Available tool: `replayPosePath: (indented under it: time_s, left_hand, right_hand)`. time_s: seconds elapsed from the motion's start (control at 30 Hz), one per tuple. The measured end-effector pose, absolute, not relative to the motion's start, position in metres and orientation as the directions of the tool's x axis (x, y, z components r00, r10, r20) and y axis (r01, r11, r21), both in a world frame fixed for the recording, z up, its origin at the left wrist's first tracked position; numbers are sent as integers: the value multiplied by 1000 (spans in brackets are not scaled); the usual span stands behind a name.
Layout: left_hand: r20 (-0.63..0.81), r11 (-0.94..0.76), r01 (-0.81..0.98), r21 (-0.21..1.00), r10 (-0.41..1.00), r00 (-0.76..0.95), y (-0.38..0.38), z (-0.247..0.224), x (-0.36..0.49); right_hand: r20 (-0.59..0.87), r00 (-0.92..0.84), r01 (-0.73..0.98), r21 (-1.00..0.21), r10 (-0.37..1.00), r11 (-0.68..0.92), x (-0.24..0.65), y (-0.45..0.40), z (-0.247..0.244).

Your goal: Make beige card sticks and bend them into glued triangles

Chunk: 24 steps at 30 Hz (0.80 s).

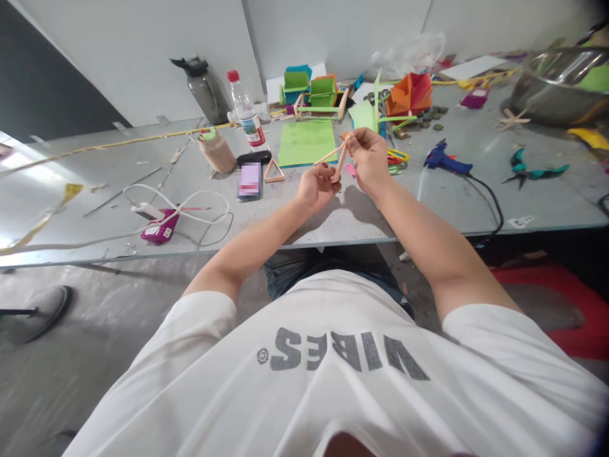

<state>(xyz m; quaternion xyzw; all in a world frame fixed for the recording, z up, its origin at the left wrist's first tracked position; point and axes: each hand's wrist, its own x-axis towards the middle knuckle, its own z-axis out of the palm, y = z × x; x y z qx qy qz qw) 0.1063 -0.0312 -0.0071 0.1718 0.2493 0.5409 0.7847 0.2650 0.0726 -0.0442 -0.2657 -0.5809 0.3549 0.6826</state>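
Observation:
Both my hands hold a triangle of thin wooden sticks [341,160] above the table, near its front edge. My left hand [318,186] pinches the lower corner, fingers curled. At the upper corner, my right hand [368,157] grips the sticks between thumb and fingers. A second wooden triangle [274,172] lies on the table to the left, beside a phone [250,180]. Just behind my hands is a green sheet [307,141]. A small pink piece [351,170] lies by my right hand.
Left: stick cup [217,152], bottle [248,117], dark jug [204,92], purple power strip [162,226] with cable. Right: blue glue gun [447,158], pliers [533,171], metal bowl [556,89]. Behind: green paper boxes [323,92], orange paper shape [410,95].

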Motion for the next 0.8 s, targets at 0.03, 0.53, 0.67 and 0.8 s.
replayPosePath:
  time_s: [0.03,0.53,0.67,0.8]
  left_hand:
    - [-206,357,-760,544,934,291,-31,-8,107]
    - [-212,302,-707,640,953,215,-29,-13,112]
    - [-175,258,-653,712,966,191,-27,-19,114]
    - [-140,231,-601,765,971,196,-27,-23,118]
  right_hand:
    - [608,82,-176,-771,790,612,265,72,-44]
    - [579,94,-205,-785,810,585,262,62,-31]
    - [553,97,-206,-803,828,560,261,57,-26]
    - [517,139,-256,-805,845,535,262,58,-24]
